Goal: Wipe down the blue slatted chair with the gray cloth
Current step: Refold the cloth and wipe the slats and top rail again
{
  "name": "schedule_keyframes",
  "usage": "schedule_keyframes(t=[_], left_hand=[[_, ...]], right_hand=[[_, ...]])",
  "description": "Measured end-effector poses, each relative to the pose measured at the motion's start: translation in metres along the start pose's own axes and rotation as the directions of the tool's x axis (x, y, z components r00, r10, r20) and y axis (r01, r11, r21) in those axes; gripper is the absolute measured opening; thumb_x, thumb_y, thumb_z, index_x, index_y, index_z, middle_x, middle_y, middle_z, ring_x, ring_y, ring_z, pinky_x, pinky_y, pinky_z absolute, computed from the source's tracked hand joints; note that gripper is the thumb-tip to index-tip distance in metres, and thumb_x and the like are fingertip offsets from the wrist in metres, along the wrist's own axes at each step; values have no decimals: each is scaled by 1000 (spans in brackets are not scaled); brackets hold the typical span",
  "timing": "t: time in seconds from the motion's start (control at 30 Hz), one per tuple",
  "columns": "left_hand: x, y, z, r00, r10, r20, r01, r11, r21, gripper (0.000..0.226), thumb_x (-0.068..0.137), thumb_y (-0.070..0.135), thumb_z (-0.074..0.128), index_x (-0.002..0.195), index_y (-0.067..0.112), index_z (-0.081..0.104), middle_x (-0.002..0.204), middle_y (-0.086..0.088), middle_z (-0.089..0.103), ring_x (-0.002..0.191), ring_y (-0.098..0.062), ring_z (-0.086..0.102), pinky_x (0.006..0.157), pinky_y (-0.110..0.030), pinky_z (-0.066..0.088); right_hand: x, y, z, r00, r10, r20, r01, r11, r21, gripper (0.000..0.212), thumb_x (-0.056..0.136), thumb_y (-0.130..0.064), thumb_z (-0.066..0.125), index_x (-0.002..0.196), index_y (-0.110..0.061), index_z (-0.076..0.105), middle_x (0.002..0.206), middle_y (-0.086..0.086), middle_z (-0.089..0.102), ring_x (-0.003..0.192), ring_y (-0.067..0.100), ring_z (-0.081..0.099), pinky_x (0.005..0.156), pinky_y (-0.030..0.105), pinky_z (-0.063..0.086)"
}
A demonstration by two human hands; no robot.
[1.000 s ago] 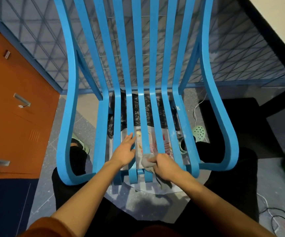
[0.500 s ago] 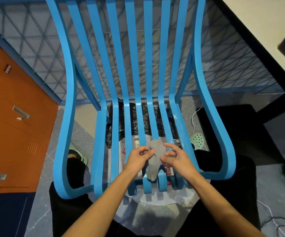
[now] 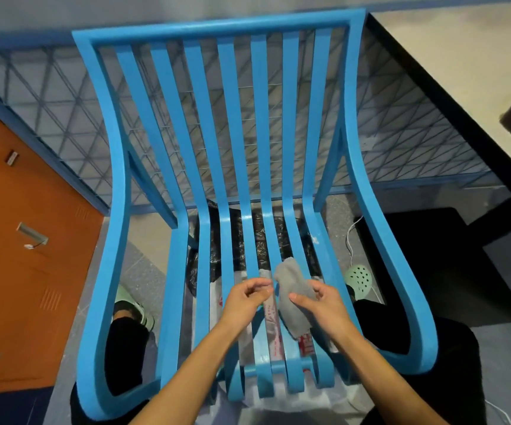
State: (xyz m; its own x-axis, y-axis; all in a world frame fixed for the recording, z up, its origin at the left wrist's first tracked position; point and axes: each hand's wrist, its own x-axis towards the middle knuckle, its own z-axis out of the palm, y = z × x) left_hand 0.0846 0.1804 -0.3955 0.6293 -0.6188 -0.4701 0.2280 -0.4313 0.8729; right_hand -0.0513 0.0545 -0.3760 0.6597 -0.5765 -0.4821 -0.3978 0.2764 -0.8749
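Observation:
The blue slatted chair (image 3: 226, 118) fills the head view, its seat slats running toward me. Over the front of the seat, my right hand (image 3: 325, 305) holds the gray cloth (image 3: 291, 286), with the thumb on top and the fingers behind it; the cloth hangs down across the slats. My left hand (image 3: 245, 299) hovers just left of the cloth with its fingers curled and the thumb meeting the forefinger. A thin gap shows between those fingertips and the cloth's edge. Neither hand presses on the slats.
An orange cabinet (image 3: 33, 240) stands close on the left. A pale-topped table (image 3: 463, 72) is on the right, and a wire mesh panel (image 3: 64, 102) is behind the chair. A black plastic bag (image 3: 257, 237), a white cable (image 3: 352, 237) and green sandals (image 3: 358, 277) lie on the floor.
The cloth was lifted off the front slat ends and handled by both hands. My left hand has now drawn slightly away from it, and my view has tilted up to show the chair's top rail.

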Motion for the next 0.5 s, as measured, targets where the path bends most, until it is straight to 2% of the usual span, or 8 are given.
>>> schedule_keyframes(t=[0.1,0.17,0.2,0.27,0.33,0.4,0.5], left_hand=[[14,-10,-11,998,-24,-65,30,995,94,12,93,14,65,96,24,71,102,4,71,102,-14,64,94,-23,49],[23,-14,-15,996,-18,-87,31,987,157,13,95,14,62,101,22,70,110,4,69,106,-11,62,95,-22,46],[25,-14,-16,996,-3,-95,21,983,182,14,96,14,60,104,21,70,113,4,67,107,-10,61,95,-20,45],[30,-16,-17,993,21,-114,5,975,222,18,96,12,59,109,19,69,119,3,66,110,-9,59,97,-22,44],[34,-21,-18,989,62,-133,-26,966,258,22,96,10,59,112,19,68,122,3,65,114,-9,57,106,-30,43],[38,-26,-19,982,129,-140,-78,944,319,24,95,10,58,115,21,67,124,5,63,118,-10,55,109,-35,41],[47,-29,-21,963,236,-126,-159,883,442,29,95,12,57,121,22,65,127,6,62,120,-10,52,110,-33,39]], right_hand=[[28,-9,-2,975,-189,-115,139,928,-346,19,79,-17,78,96,-20,70,95,-10,69,91,2,62,79,18,46],[47,-14,0,950,-296,-102,201,826,-527,31,81,-13,75,110,-21,68,105,-10,64,97,5,60,80,12,41],[53,-13,4,942,-331,-51,227,743,-630,35,83,-11,73,116,-22,67,108,-8,63,99,9,60,81,13,42],[60,-3,15,942,-324,87,262,552,-791,35,88,-11,66,118,-29,67,109,-6,61,98,15,63,82,23,49],[57,14,27,941,-294,168,286,419,-862,38,91,-9,59,117,-34,67,112,-6,59,97,19,66,85,31,53],[53,26,30,952,-248,180,271,407,-872,42,91,-6,54,122,-33,65,115,-3,57,99,21,65,86,31,52],[45,36,26,956,-231,182,278,508,-815,33,94,-17,49,118,-30,67,105,-4,58,94,15,62,76,15,45]])
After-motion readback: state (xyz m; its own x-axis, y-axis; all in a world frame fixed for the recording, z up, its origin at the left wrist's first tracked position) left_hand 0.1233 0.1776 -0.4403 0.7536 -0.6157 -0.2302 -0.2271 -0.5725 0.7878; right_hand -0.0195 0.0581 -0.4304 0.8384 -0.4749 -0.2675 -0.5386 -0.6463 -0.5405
